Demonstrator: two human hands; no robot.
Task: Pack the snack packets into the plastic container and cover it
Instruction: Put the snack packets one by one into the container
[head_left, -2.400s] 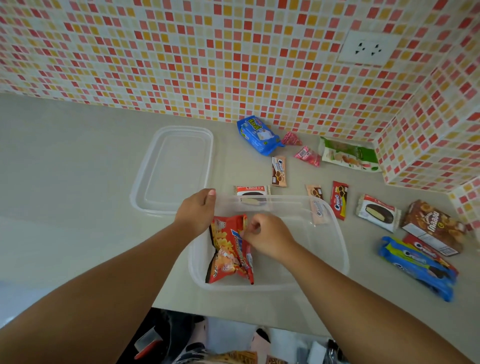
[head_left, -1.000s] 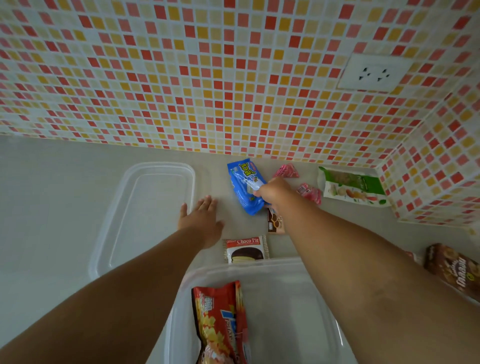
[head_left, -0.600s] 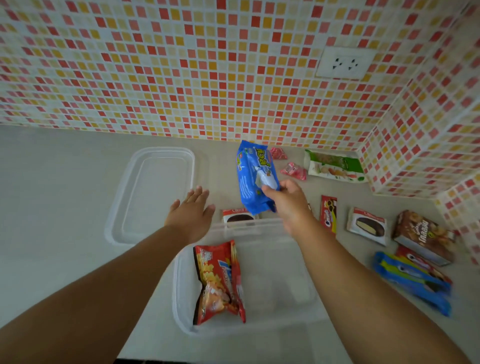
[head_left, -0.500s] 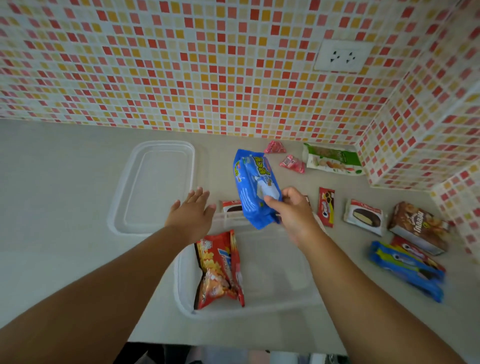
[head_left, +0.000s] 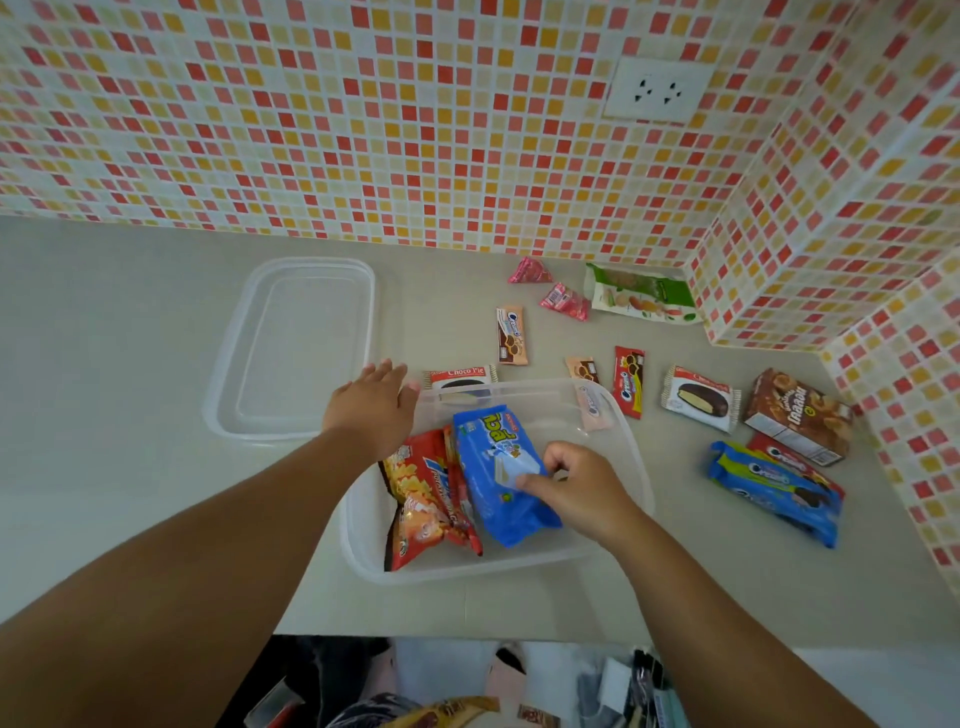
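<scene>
Blue packet going into the container, lid off to the side.

Nearest, on the tabletop (head_left: 156, 364): clear container (head_left: 636, 457), with a red chips packet (head_left: 426, 499) lying along its left side and a blue packet (head_left: 493, 467) leaning against it. Right hand (head_left: 582, 488) inside the container, fingers (head_left: 530, 482) curled and pinching the blue packet's near edge. Left hand (head_left: 371, 408) over the container's far-left corner, fingers straight and slightly spread, holding nothing. To the right, blue cookie packs (head_left: 774, 488), a brown box (head_left: 797, 415), and a white pie packet (head_left: 698, 397). Just past the far wall, a Choco Pie packet (head_left: 460, 376) and small cookie packets (head_left: 628, 379). Farther left, the clear lid (head_left: 298, 343), flat. Against the tiled wall, pink wrappers (head_left: 563, 301) and a green packet (head_left: 641, 296).
</scene>
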